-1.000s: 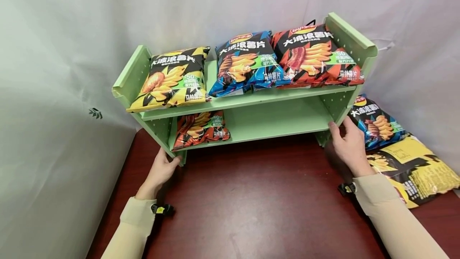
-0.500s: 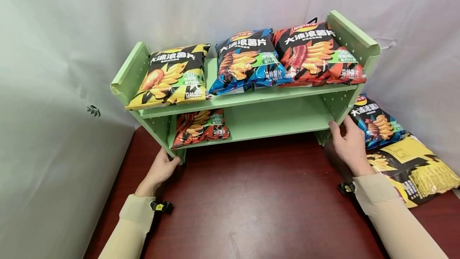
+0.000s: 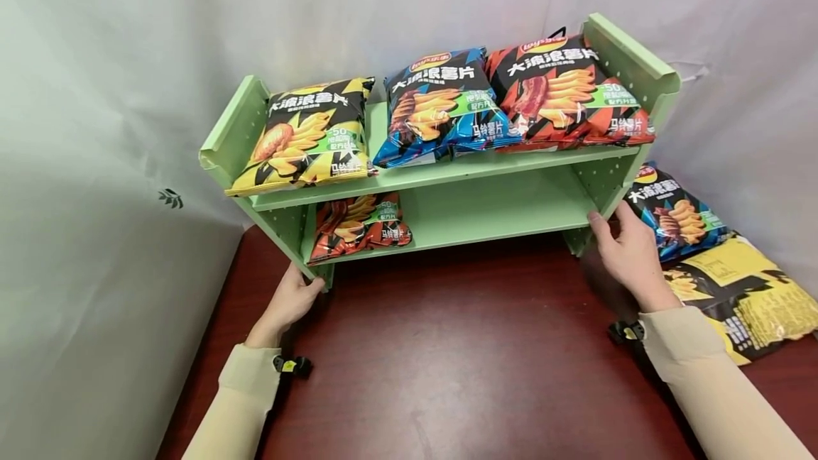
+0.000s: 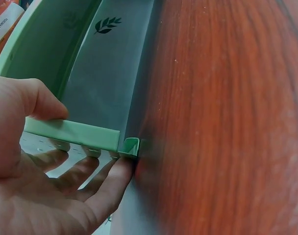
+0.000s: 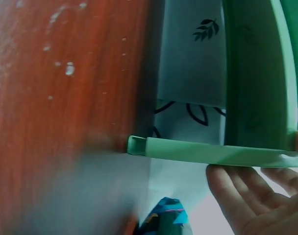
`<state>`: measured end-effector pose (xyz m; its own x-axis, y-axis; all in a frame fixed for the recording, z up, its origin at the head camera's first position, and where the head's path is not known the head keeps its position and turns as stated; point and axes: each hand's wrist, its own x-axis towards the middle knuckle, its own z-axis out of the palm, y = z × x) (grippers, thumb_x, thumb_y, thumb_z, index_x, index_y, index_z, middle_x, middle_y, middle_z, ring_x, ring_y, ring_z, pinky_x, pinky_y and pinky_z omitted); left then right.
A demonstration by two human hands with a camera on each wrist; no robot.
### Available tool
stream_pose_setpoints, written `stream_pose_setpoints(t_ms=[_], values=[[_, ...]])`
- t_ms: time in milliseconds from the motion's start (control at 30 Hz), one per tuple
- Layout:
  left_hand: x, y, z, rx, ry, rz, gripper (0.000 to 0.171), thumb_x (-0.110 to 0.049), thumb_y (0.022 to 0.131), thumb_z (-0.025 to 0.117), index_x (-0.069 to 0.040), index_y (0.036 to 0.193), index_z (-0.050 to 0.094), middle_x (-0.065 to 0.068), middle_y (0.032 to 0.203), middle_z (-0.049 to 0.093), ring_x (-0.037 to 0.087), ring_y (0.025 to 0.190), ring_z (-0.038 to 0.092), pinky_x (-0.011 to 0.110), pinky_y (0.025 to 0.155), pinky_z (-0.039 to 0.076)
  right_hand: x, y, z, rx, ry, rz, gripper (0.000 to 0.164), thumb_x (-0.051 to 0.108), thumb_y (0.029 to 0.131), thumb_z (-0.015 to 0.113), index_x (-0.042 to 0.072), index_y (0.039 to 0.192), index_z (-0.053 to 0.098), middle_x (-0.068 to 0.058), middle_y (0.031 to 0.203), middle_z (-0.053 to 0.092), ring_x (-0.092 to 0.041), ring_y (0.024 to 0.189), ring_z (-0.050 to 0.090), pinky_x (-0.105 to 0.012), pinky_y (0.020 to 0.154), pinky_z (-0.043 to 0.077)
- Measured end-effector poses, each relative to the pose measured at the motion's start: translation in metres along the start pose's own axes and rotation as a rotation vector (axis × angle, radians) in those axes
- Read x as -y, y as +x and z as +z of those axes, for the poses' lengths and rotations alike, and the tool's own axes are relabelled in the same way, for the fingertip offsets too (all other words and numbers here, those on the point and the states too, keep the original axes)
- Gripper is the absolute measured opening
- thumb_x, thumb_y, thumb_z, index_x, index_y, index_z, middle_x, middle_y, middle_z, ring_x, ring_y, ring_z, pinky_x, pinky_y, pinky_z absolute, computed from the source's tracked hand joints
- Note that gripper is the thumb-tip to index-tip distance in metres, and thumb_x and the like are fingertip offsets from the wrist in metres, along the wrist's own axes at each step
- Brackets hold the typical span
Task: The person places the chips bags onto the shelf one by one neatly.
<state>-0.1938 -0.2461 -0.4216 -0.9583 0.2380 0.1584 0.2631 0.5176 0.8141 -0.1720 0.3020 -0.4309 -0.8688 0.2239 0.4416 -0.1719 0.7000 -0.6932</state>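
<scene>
Green 2-tier shelf rack (image 3: pixel 486 213) standing on the dark red table (image 3: pixel 460 360), backed against white sheeting. Left hand (image 3: pixel 290 300) clamped on the rack's left side panel near its foot, at 8 o'clock of the rack: thumb (image 4: pixel 38 100) on one face, fingers (image 4: pixel 85 171) curled under the edge. Right hand (image 3: pixel 629 250) at 4 o'clock on the right side panel, fingers (image 5: pixel 247 196) wrapped along the panel edge; thumb barely visible.

Top tier loaded with 3 chip bags: yellow (image 3: pixel 307 135), blue (image 3: pixel 441 105), red (image 3: pixel 565 94). 1 red bag (image 3: pixel 361 226) on the lower tier. 2 more bags on the table at 3 o'clock: blue (image 3: pixel 674 211), yellow (image 3: pixel 741 293).

Risk: uneven pull or tilt likely to slide the top bags off the front lip. Risk: right foot likely to snag the blue table bag.

Both forearms extended, hands well apart, wrists low.
</scene>
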Motion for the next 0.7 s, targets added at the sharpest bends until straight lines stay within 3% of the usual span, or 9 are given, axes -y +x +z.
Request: stream_pose_setpoints(t_ms=[100,167,300,433,567,700], values=[[0.001,0.001,0.001,0.001,0.004,-0.003,0.065,0.008,0.087,0.054,-0.007,0.147,0.032,0.013,0.145,0.042,0.032,0.115,0.042,0.018,0.085,0.033,0.002,-0.001,-0.006,0.049,-0.03,0.009,0.044,0.038,0.1,0.046,0.012,0.135,0.051,-0.02,0.113,0.065,-0.034,0.099,0.061,-0.032,0.072,0.041],[0.005,0.003,0.001,-0.005,0.01,0.001,0.066,0.008,0.087,0.054,-0.006,0.147,0.032,0.014,0.145,0.043,0.031,0.115,0.042,0.017,0.085,0.032,0.003,-0.001,-0.01,0.092,-0.051,0.014,0.045,0.039,0.1,0.045,0.012,0.135,0.051,-0.019,0.108,0.066,-0.032,0.092,0.06,-0.03,0.068,0.039],[0.024,0.007,0.003,-0.007,0.012,0.013,0.069,0.007,0.087,0.054,-0.013,0.149,0.032,0.009,0.146,0.042,0.025,0.115,0.04,0.016,0.087,0.031,0.008,-0.005,-0.023,0.197,-0.108,0.021,0.049,0.041,0.1,0.045,0.011,0.138,0.047,-0.019,0.112,0.064,-0.035,0.095,0.06,-0.045,0.073,0.044],[0.036,0.011,0.004,-0.012,0.021,0.023,0.072,0.006,0.087,0.054,-0.022,0.149,0.031,0.003,0.147,0.041,0.017,0.116,0.038,0.016,0.09,0.03,0.012,-0.017,-0.04,0.325,-0.16,0.001,0.059,0.04,0.099,0.048,0.008,0.147,0.037,-0.023,0.131,0.055,-0.043,0.113,0.054,-0.059,0.086,0.041],[0.037,0.009,0.004,-0.024,0.024,0.023,0.072,0.005,0.086,0.055,-0.024,0.148,0.033,0.002,0.146,0.043,0.016,0.115,0.039,0.017,0.089,0.03,0.009,-0.036,-0.058,0.413,-0.256,-0.07,0.062,0.041,0.097,0.054,0.005,0.146,0.039,-0.025,0.136,0.048,-0.045,0.119,0.047,-0.06,0.088,0.038],[0.035,0.008,0.004,-0.034,0.026,0.015,0.072,0.004,0.085,0.055,-0.024,0.148,0.034,0.002,0.145,0.044,0.016,0.117,0.039,0.016,0.092,0.03,-0.002,-0.054,-0.073,0.381,-0.362,-0.149,0.06,0.037,0.092,0.063,0.001,0.137,0.048,-0.023,0.128,0.051,-0.042,0.114,0.048,-0.057,0.087,0.038]])
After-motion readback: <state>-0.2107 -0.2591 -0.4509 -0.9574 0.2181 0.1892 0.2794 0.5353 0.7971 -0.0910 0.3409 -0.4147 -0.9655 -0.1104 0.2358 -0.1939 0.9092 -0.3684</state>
